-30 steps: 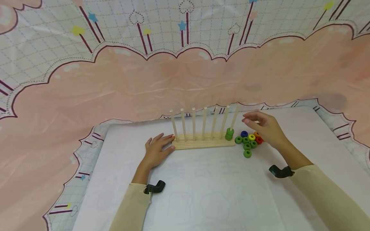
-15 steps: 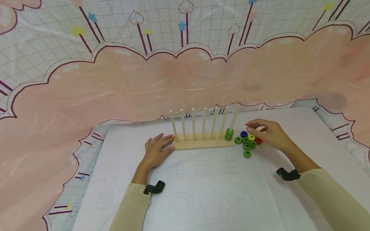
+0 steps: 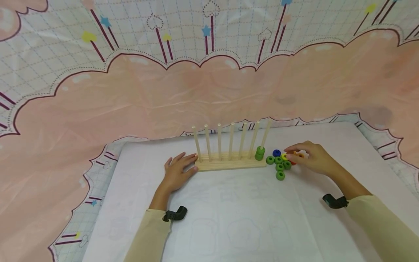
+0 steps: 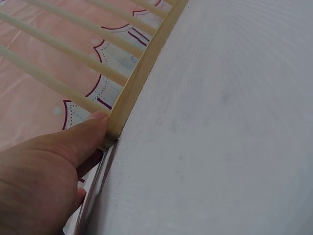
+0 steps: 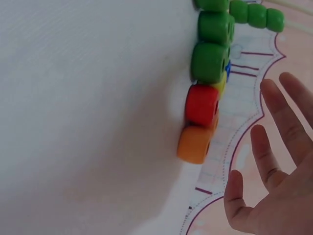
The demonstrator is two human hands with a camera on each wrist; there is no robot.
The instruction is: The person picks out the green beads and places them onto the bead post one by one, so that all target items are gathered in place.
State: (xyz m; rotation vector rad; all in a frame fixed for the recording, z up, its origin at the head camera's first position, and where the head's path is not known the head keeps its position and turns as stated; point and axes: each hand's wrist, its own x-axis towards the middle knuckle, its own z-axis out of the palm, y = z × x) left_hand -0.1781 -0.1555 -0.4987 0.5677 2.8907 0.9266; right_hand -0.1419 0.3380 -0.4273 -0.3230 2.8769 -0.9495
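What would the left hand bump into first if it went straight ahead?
The left hand would likely meet the wooden rack at once: its thumb appears to touch the rack's end.

No text, label, brand or number can be read in any of the 3 views. Faint grey marks [image 3: 230, 194] on the flat white table [image 3: 248, 249] are too pale to make out as letters.

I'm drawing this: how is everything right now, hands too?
Wooden peg rack: standing upright, six pegs bare
Stacked green beads: three, on the rightmost peg
Loose green beads: off the pegs
Blue bead: loose
Yellow bead: loose, partly hidden
Red bead: loose
Orange beads: loose
Left hand: touching the rack's end
Right hand: fingers apart, above loose beads
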